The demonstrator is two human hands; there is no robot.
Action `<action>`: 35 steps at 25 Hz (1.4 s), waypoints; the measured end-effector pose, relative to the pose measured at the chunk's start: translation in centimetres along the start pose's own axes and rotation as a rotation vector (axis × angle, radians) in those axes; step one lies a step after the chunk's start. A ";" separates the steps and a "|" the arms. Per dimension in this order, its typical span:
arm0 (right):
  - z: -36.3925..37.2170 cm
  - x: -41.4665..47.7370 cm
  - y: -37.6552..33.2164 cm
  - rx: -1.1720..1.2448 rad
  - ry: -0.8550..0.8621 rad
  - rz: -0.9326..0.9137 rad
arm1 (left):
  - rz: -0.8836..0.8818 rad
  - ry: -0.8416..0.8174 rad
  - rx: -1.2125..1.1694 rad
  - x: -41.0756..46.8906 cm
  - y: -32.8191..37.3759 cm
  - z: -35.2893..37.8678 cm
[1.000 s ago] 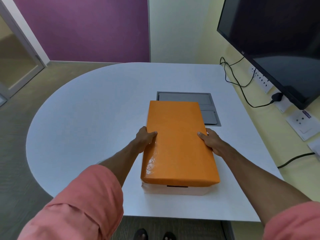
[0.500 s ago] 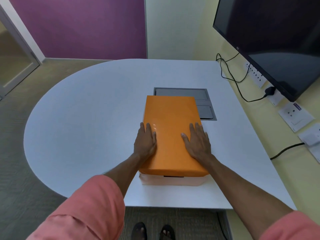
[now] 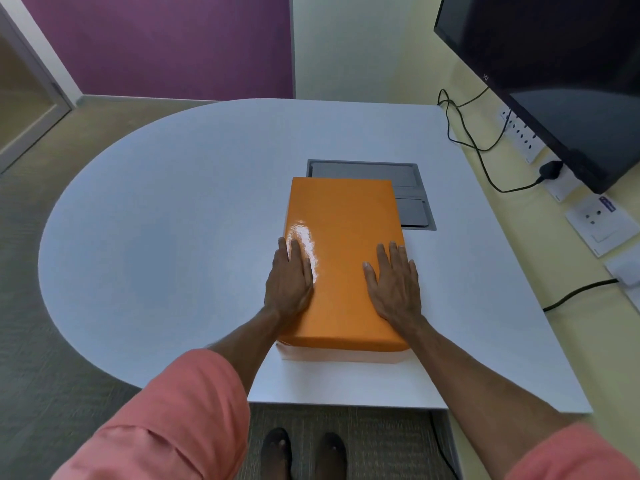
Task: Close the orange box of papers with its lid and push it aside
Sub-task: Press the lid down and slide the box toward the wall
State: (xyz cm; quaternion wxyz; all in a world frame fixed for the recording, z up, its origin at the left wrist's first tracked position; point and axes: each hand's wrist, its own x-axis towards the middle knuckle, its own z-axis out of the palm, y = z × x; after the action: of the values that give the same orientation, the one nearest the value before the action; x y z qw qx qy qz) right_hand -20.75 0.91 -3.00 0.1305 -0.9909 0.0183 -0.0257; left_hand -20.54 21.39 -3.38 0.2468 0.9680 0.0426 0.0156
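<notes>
The glossy orange lid [image 3: 343, 233] lies flat over the box, whose pale lower wall [image 3: 343, 356] shows beneath the lid's near edge. The box stands on the white table [image 3: 166, 237], right of the middle. My left hand [image 3: 289, 280] rests palm down on the lid's left edge, fingers straight and close together. My right hand [image 3: 394, 282] lies palm down on the lid's right part, fingers spread a little. Neither hand grips anything. The papers inside are hidden.
A grey recessed hatch [image 3: 412, 202] in the tabletop sits right behind the box, partly covered by it. A black monitor [image 3: 554, 74] hangs on the right wall above sockets [image 3: 601, 223] and black cables [image 3: 485, 154]. The table's near edge is close to the box.
My hands moved from gripping the lid's sides to lying flat on top of it. The lid now sits lower on the box. The camera tilted slightly.
</notes>
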 end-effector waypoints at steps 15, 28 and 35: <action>-0.8 3.3 -1.3 -0.036 0.025 -0.067 | 0.092 -0.061 0.071 2.7 0.7 -1.6; -1.8 11.9 -4.2 -0.049 -0.311 -0.020 | 0.177 -0.367 0.238 11.0 4.3 -2.1; -1.4 11.7 -4.8 -0.077 -0.289 -0.004 | 0.147 -0.340 0.249 10.7 4.2 -0.6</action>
State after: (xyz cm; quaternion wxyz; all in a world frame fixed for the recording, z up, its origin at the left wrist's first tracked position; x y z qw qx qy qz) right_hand -9.05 4.70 0.09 0.0934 -0.9886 -0.0019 0.1177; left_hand -9.57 18.95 -0.73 0.1273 0.9802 -0.0689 -0.1354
